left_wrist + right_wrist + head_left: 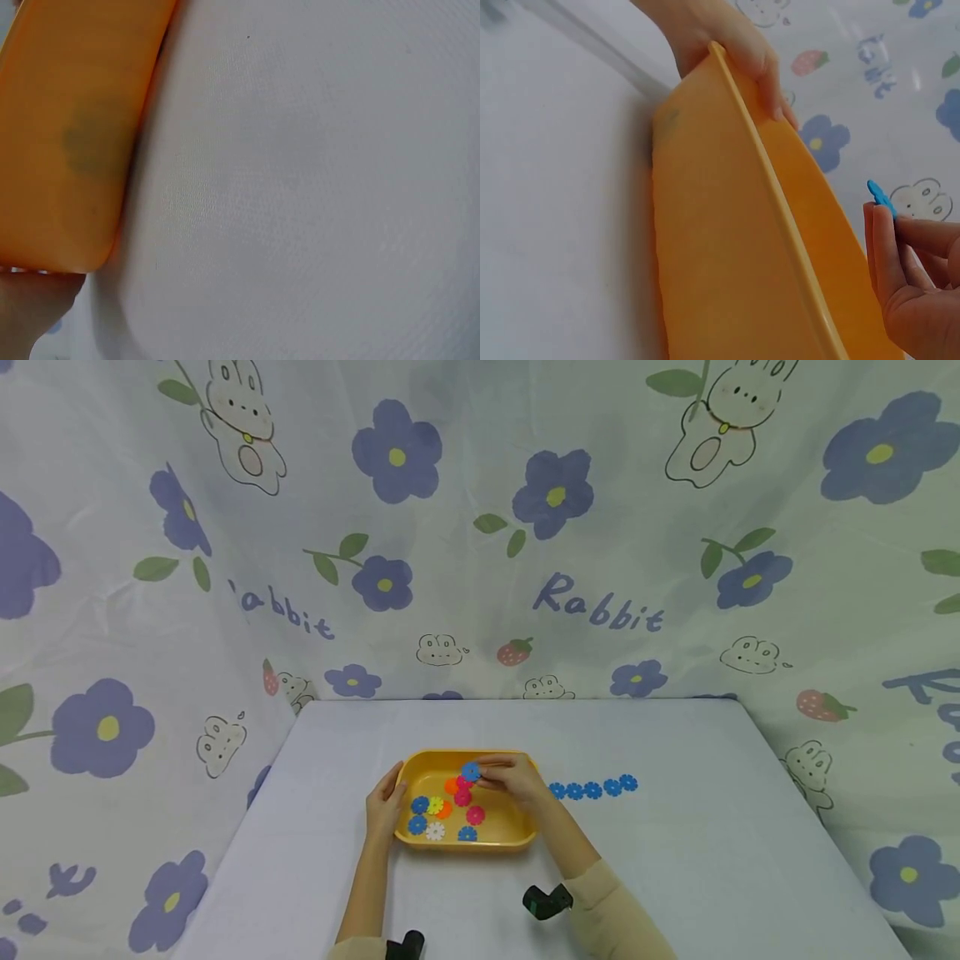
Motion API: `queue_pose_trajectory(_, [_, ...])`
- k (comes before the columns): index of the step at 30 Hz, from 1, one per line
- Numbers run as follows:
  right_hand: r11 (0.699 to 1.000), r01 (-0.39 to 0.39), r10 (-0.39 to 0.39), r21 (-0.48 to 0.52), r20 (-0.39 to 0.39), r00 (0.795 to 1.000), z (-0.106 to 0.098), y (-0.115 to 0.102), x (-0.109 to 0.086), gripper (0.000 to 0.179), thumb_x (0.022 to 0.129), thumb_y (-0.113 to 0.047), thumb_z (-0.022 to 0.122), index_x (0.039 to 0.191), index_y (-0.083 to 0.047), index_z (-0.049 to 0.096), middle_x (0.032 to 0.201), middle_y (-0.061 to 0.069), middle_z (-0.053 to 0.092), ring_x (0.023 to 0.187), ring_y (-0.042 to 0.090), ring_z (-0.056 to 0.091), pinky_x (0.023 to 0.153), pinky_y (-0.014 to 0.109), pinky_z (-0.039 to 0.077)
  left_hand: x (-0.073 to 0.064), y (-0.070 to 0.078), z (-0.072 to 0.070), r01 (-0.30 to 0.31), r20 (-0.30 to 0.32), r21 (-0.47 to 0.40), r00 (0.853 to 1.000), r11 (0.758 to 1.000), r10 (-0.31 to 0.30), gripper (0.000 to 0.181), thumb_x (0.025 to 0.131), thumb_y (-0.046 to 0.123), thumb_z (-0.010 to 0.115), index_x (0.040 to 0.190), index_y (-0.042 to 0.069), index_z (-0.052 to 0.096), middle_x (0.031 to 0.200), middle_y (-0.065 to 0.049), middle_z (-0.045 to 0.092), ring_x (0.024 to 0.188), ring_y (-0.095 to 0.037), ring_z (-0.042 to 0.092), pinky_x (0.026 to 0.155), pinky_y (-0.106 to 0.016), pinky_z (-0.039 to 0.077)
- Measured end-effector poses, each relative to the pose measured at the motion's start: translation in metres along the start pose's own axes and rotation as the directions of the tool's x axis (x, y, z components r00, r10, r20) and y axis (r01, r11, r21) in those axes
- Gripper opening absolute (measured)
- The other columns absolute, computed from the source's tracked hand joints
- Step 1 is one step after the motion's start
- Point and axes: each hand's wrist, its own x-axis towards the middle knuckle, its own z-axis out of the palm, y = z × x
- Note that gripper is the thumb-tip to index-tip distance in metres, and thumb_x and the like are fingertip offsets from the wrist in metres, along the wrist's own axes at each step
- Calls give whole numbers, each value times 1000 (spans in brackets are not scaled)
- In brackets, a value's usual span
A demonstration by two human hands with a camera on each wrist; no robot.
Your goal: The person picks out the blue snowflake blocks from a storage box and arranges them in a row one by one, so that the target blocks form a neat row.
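Note:
A yellow plastic tray [504,828] stands on the table, holding several small flower-shaped discs in blue, pink, orange, yellow and white. My left hand [384,807] grips its left end, with the thumb over the rim, as the right wrist view also shows. Above the tray's right half, my right hand [513,777] pinches a blue flower-shaped disc [471,771] between thumb and fingertips. That blue disc stands edge-on in the right wrist view. Pink discs [462,797] lie in the tray just below this hand. From the left wrist, mostly the tray's outer wall [67,202] shows.
To the right of the tray, several blue flower discs [593,791] form a row on the white tabletop [712,860]. A flower-and-rabbit printed curtain [465,552] hangs behind and at both sides. Black wrist devices [547,902] sit near the cuffs.

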Motion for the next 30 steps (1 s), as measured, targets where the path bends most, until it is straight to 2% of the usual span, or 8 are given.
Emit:
queue_pose_trajectory(7, [999, 10, -13, -51, -62, 998, -16, -7, -5, 27, 89, 2, 60, 115, 7, 63, 105, 17, 67, 85, 23, 70, 80, 34, 56, 0, 1, -1, 10, -2, 2, 1000, 1000, -10, 43, 97, 4, 48, 139, 0, 43, 146, -17, 39, 137, -28, 33, 107, -32, 33])
queue_pose_trajectory(13, [997, 40, -47, -73, -102, 994, -38, -16, -15, 29, 89, 5, 58, 117, 9, 61, 108, 19, 65, 83, 20, 70, 75, 29, 57, 0, 1, 0, -4, -1, -4, 1000, 1000, 4, 43, 97, 6, 49, 139, -1, 43, 145, -18, 39, 136, -29, 33, 105, -29, 34])
queue_pose_trajectory(18, [995, 64, -72, -70, -122, 990, -70, -21, -25, 33, 90, 4, 57, 121, 11, 56, 102, 15, 68, 79, 15, 70, 75, 26, 57, -1, 1, 0, 18, 2, -3, 1000, 1000, -18, 43, 97, 6, 49, 139, 2, 43, 146, -15, 39, 137, -26, 33, 106, -31, 33])
queue_pose_trajectory(23, [992, 105, -113, -64, -140, 984, -107, -24, -36, 37, 90, 4, 56, 125, 15, 50, 91, 5, 69, 78, 12, 69, 76, 25, 57, -1, 2, 0, 11, 8, -4, 1000, 1000, -11, 43, 97, 6, 48, 140, 2, 43, 147, -14, 38, 138, -25, 31, 108, -33, 31])
queue_pose_trajectory(30, [983, 171, -181, -71, -172, 968, -157, -26, -58, 39, 91, 5, 55, 124, 22, 45, 91, 2, 68, 79, 9, 69, 76, 21, 56, 0, 1, -1, 4, 7, -11, 1000, 1000, -4, 44, 97, 5, 49, 140, 1, 42, 147, -15, 37, 138, -25, 30, 108, -33, 31])
